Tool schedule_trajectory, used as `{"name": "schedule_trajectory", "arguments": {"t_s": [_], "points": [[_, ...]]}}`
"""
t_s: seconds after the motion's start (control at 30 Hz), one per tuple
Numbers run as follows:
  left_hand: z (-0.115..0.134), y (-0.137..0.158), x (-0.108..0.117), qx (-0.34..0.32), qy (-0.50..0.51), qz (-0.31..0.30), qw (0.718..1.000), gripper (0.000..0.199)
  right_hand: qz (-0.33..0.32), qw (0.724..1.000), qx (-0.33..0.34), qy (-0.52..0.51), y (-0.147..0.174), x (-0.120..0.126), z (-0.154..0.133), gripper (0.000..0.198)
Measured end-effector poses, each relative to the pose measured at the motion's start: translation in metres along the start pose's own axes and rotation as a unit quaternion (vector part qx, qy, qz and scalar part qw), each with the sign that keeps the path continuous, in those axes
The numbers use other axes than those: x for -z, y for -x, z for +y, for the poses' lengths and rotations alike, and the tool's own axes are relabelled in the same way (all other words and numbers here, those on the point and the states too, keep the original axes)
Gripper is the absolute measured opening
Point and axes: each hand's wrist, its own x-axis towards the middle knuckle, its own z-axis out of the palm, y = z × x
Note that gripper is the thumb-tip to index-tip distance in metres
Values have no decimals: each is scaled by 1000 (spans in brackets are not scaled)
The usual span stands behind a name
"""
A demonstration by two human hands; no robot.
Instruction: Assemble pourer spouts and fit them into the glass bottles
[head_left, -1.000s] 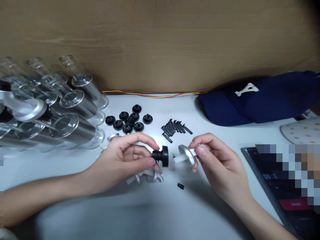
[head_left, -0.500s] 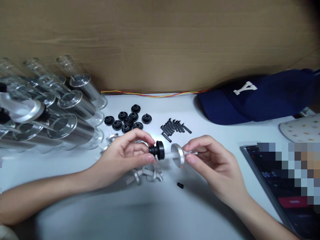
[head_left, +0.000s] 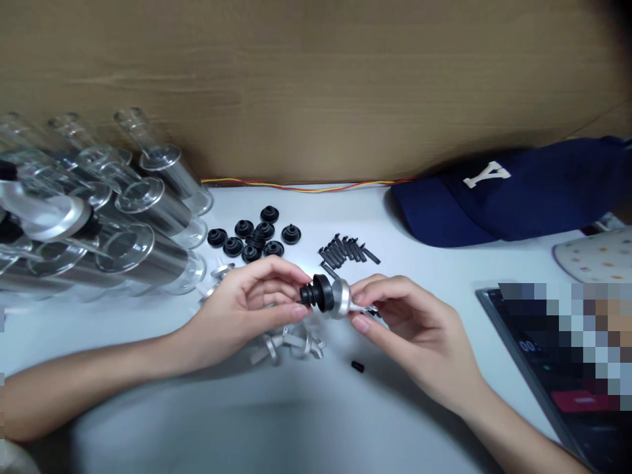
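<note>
Over the middle of the table, my left hand (head_left: 266,296) pinches the ribbed end of a black rubber stopper (head_left: 322,293). My right hand (head_left: 402,319) grips the narrow end of a silver pourer spout (head_left: 342,298) between thumb and fingers. The spout's round disc sits against or very close to the stopper's wide rim, and its stem is hidden inside the stopper. On the table below lie more silver spouts (head_left: 291,342), partly behind my left hand. A small black cap (head_left: 358,366) lies below my right hand.
Several black stoppers (head_left: 265,230) and narrow black pieces (head_left: 350,250) lie beyond my hands. Glass bottles with metal sleeves (head_left: 165,247) crowd the left. A navy cap (head_left: 508,197) and a phone (head_left: 513,329) are at right. Cardboard (head_left: 306,85) stands behind.
The silver spout has moved left into the black stopper, closing the gap between its disc and the rim. My right hand has come nearer to my left.
</note>
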Motion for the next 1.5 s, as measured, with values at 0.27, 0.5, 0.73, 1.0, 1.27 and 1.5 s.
{"name": "schedule_trajectory", "arguments": {"t_s": [0.27, 0.5, 0.73, 1.0, 1.27, 1.5], "points": [[-2, 6, 1, -80, -86, -10, 993, 17, -2, 999, -35, 19, 0, 1, -1, 6], [-5, 11, 0, -144, -114, -19, 983, 21, -6, 999, 2, 50, 3, 1, 1, 13], [-3, 13, 2, -161, -138, -54, 976, 16, -29, 992, 114, 46, 4, 1, 4, 25], [-2, 11, 1, -178, -168, -75, 967, 15, -65, 985, 148, 68, 8, 0, 8, 33], [-2, 12, 0, -148, -229, -85, 958, 17, -29, 984, 96, 146, 6, -5, 0, 24], [-1, 11, -5, -30, -96, -96, 990, 16, -144, 988, -42, 24, 11, -5, -3, 43]]}}
